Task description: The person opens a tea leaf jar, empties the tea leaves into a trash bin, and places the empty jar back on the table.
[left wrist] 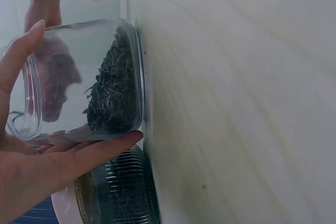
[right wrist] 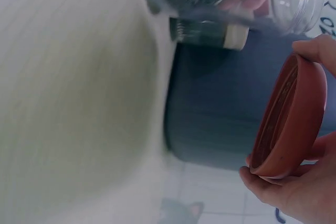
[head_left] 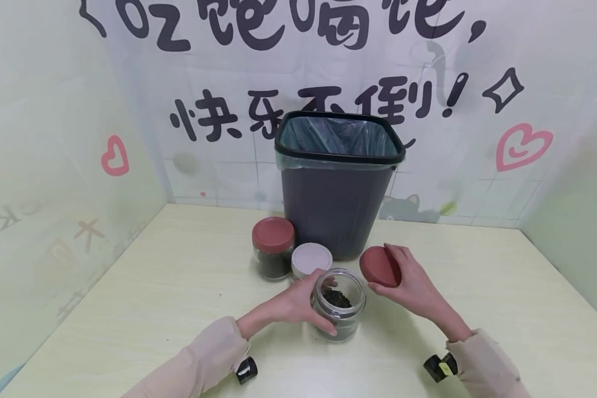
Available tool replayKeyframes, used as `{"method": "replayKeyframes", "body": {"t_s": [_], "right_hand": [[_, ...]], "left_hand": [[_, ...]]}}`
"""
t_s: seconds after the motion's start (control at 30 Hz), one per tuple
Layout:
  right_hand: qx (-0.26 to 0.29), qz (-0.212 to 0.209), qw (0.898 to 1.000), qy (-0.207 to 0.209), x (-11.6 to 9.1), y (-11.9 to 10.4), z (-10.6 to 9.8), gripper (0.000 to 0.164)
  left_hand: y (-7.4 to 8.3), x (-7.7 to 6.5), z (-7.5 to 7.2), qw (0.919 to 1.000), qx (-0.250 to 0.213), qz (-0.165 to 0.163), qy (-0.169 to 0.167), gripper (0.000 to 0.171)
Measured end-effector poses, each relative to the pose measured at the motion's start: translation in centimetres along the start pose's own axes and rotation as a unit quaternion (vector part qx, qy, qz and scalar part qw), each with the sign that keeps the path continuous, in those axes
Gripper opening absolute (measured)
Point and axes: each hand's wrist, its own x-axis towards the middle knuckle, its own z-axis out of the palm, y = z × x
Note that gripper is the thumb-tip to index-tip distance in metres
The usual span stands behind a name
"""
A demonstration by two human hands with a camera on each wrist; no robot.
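Observation:
An uncapped clear glass jar [head_left: 345, 326] stands on the table, with dark dried leaves, like loose tea [left wrist: 113, 85], inside. My left hand [head_left: 296, 301] grips it round the side, thumb at the front and fingers behind. In the left wrist view the jar's base meets the tabletop. To the right of the jar, my right hand [head_left: 415, 284] holds a red-brown screw lid [head_left: 380, 266] by its edge, off the table. The right wrist view shows the lid [right wrist: 302, 121] tilted, its hollow underside turned towards the jar.
A dark bin [head_left: 330, 204] with a clear liner stands behind the jars. Before it are a jar with a red-brown lid [head_left: 273, 235] and a smaller jar with a white lid [head_left: 312, 258], right by my left hand. A printed cloth [head_left: 219, 177] hangs behind the table [head_left: 179, 265].

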Motion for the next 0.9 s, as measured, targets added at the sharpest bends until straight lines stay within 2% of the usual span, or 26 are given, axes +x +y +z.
{"method": "replayKeyframes", "body": {"t_s": [0.17,0.37,0.53,0.8,0.9], "right_hand": [[-0.049,-0.001,0.998,-0.025,-0.2,2.0,0.3,0.074],[-0.104,-0.003,0.991,-0.078,-0.4,4.0,1.2,0.077],[-0.117,-0.003,0.988,-0.105,-0.1,4.8,1.5,0.077],[-0.128,0.01,0.985,-0.116,1.1,5.5,1.4,0.076],[-0.128,0.017,0.984,-0.12,1.2,5.6,1.3,0.076]], "left_hand": [[0.1,0.0,0.1,1.0,0.003,-0.001,0.004,0.085],[-0.1,-0.1,0.2,1.0,0.008,0.001,0.005,0.085],[-0.1,0.0,0.2,1.0,0.003,0.004,0.001,0.085],[-0.1,-0.1,0.2,1.0,-0.006,0.0,-0.006,0.087],[-0.1,-0.1,0.2,1.0,0.005,-0.004,-0.008,0.09]]}}
